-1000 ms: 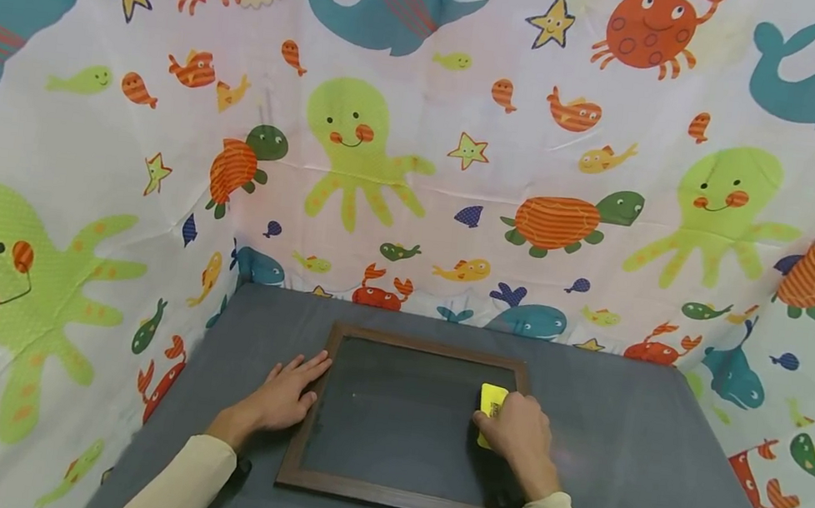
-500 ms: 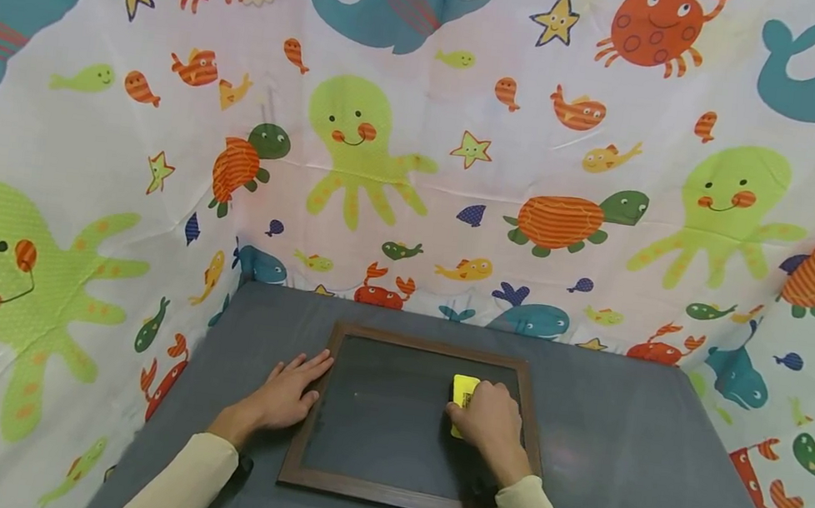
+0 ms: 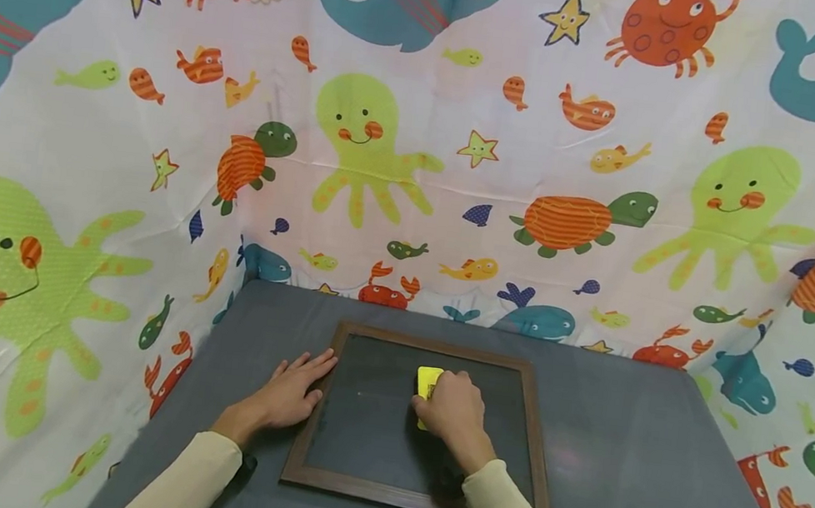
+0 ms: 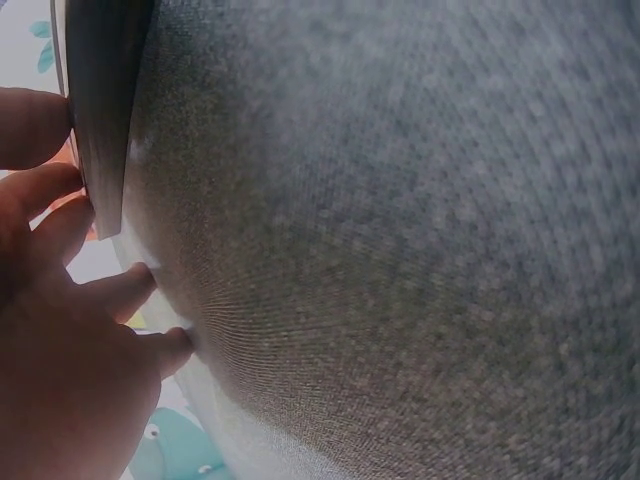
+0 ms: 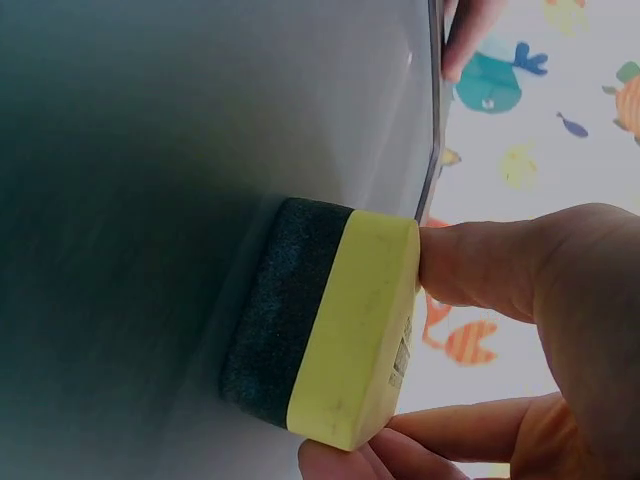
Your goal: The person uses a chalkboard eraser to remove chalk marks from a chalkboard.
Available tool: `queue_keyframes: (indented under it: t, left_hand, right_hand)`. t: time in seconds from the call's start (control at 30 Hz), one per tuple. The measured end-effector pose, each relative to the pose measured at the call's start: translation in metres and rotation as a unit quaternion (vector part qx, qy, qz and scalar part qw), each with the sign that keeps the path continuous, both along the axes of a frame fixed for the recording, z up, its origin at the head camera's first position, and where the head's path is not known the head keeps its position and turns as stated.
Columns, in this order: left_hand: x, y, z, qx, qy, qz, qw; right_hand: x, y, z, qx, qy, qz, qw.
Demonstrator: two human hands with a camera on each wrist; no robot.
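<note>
A blackboard (image 3: 371,443) with a brown wooden frame lies flat in the head view. My right hand (image 3: 455,414) grips a yellow board eraser (image 3: 427,380) near the middle of the board. In the right wrist view the eraser (image 5: 350,330) shows a dark felt layer against the board's surface, with thumb and fingers pinching its yellow back. My left hand (image 3: 286,395) lies with fingers spread at the left side of the frame. Its fingertips touch the frame's edge (image 4: 105,120) in the left wrist view, and other fingers reach down to the cloth.
A dark grey cloth (image 3: 627,447) covers the table under the board. Behind and at both sides hangs a white curtain (image 3: 435,140) printed with sea animals. A small pale speck (image 3: 360,394) shows on the left part of the board.
My right hand has slid the eraser leftward across the board, from near the right side of the frame to about the middle. The left hand stays at the frame's left side.
</note>
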State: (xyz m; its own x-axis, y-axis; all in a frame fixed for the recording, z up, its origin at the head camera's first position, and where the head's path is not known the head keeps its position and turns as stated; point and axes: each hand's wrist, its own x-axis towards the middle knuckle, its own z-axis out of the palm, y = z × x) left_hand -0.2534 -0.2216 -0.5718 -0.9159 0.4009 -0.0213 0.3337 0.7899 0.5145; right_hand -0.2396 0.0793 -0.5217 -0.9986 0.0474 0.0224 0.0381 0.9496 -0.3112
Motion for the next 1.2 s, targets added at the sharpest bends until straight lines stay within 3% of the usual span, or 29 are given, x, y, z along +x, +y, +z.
queue_keyframes:
  t: [0.37, 0.63, 0.77, 0.93, 1.2]
  left_hand:
    - [0.000, -0.001, -0.001, 0.007, 0.002, 0.000, 1.0000]
    - [0.001, 0.000, 0.000, -0.001, -0.004, 0.008, 1.0000]
    - [0.002, -0.001, 0.001, -0.001, -0.012, 0.009, 0.9999]
    - [-0.002, -0.002, 0.001, 0.002, -0.014, 0.006, 0.9999]
    - [-0.006, -0.005, 0.004, -0.007, -0.017, -0.007, 0.9998]
  right_hand:
    - [-0.009, -0.035, 0.005, 0.015, -0.016, 0.058, 0.998]
    - [-0.013, -0.054, 0.006, 0.049, -0.026, 0.121, 0.991]
    - [-0.015, -0.060, 0.009, 0.082, -0.035, 0.160, 0.983]
    - [-0.017, -0.067, 0.015, 0.135, -0.049, 0.216, 0.966]
    - [-0.012, -0.075, 0.014, 0.177, -0.049, 0.251, 0.950]
